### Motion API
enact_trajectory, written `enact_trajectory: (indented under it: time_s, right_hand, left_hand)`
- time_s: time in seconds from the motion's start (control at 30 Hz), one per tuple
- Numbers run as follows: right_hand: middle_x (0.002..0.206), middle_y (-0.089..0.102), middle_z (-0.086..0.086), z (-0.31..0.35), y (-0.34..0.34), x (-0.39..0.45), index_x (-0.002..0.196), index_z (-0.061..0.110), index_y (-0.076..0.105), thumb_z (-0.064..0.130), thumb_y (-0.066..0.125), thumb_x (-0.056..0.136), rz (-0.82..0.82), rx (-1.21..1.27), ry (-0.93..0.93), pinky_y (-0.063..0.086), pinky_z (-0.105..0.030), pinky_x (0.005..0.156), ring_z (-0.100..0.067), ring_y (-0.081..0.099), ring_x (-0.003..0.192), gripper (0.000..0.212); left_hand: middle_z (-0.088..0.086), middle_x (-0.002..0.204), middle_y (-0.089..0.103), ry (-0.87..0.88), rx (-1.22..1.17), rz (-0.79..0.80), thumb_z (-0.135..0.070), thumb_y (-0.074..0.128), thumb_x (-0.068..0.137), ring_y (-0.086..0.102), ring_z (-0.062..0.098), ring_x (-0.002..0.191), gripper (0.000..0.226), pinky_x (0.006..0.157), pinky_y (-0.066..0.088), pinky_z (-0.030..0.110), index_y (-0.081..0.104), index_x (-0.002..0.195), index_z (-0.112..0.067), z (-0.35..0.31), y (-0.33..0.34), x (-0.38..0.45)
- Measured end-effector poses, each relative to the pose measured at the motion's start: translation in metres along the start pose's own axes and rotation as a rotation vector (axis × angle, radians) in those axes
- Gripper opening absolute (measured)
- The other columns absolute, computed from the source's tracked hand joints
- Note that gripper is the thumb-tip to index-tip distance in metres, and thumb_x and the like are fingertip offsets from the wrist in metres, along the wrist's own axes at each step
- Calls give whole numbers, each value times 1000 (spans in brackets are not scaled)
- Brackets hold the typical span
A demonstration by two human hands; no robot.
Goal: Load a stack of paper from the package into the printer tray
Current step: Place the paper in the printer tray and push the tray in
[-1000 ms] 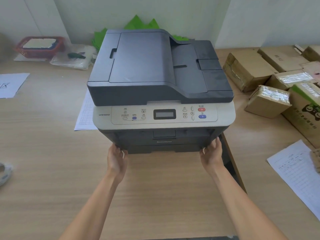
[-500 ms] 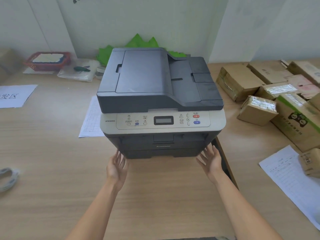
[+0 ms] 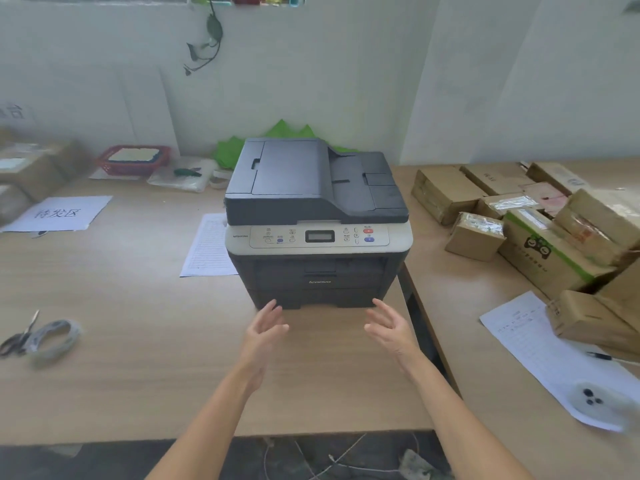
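We hold our left hand [image 3: 265, 329] and right hand [image 3: 389, 327] empty, fingers spread, just before the dark grey and beige printer [image 3: 317, 223] standing on the light wooden table [image 3: 121, 341], its bottom tray [image 3: 317, 297] closed.

Soft, even daylight fills the room, with no hard shadows and only a faint dark patch under the printer [image 3: 317, 223]. The tape on the cardboard boxes [image 3: 483, 221] shows a mild glare. Wide-angle distortion bends the surface [image 3: 121, 341] at its edges, and its left and right edges are smeared with blur.
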State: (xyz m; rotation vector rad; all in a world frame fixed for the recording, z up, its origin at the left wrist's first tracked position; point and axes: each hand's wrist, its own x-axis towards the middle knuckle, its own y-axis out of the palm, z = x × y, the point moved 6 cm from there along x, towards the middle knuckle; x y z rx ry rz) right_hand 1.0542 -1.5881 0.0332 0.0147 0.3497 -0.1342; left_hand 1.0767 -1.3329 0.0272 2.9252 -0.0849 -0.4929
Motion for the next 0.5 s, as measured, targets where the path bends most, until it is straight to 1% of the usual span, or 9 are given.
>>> enact_trajectory:
  time_s: [0.03, 0.07, 0.2, 0.23, 0.33, 0.43, 0.5]
  right_hand:
    - [137, 52, -13, 7, 2, -11, 139, 17, 42, 0, 64, 83, 16, -37, -31, 49, -22, 84, -24, 53, 123, 63]
    - [137, 52, -12, 13, 4, -22, 139, 17, 41, 0, 65, 82, 33, -67, -61, 48, -21, 81, -24, 53, 122, 64]
    - [135, 53, -7, 36, 13, -67, 138, 21, 43, 4, 68, 80, 81, -211, -169, 44, -26, 87, -18, 52, 121, 65]
    - [135, 53, -6, 41, 15, -79, 137, 22, 43, 5, 68, 80, 83, -248, -193, 44, -25, 87, -17, 52, 121, 65]
    - [134, 54, -6, 52, 22, -109, 137, 24, 44, 7, 68, 78, 76, -345, -261, 45, -25, 91, -17, 51, 121, 66]
    - [135, 54, -6, 61, 29, -135, 137, 26, 44, 8, 69, 77, 84, -413, -308, 46, -27, 94, -17, 51, 121, 68]
    - [134, 54, -6, 64, 36, -151, 137, 29, 43, 9, 69, 76, 83, -427, -345, 48, -29, 96, -16, 52, 120, 69]
  left_hand:
    - [0, 137, 52, 27, 41, 3, -7, 66, 75, 50, 16, 124, 68, 104, 38, 35, 44, 136, -25, -7, 5, -11]
    - [-1, 135, 53, 58, 75, 8, -4, 66, 76, 51, 16, 123, 67, 101, 39, 34, 45, 136, -26, -13, 10, -22]
    - [-1, 132, 54, 164, 172, 55, 1, 66, 77, 51, 14, 122, 67, 88, 45, 25, 46, 134, -26, -32, 29, -63]
    - [-1, 131, 54, 188, 204, 72, 2, 67, 76, 50, 14, 123, 68, 88, 46, 26, 46, 134, -27, -37, 33, -73]
    - [-3, 130, 53, 257, 306, 116, 0, 69, 74, 49, 12, 124, 70, 96, 46, 31, 45, 133, -31, -48, 39, -100]
    - [-2, 134, 51, 322, 409, 148, -2, 70, 73, 48, 13, 124, 72, 101, 44, 34, 44, 133, -33, -60, 38, -125]
    - [-1, 135, 51, 370, 453, 151, -2, 71, 72, 49, 13, 123, 73, 102, 43, 34, 44, 133, -32, -64, 35, -141]
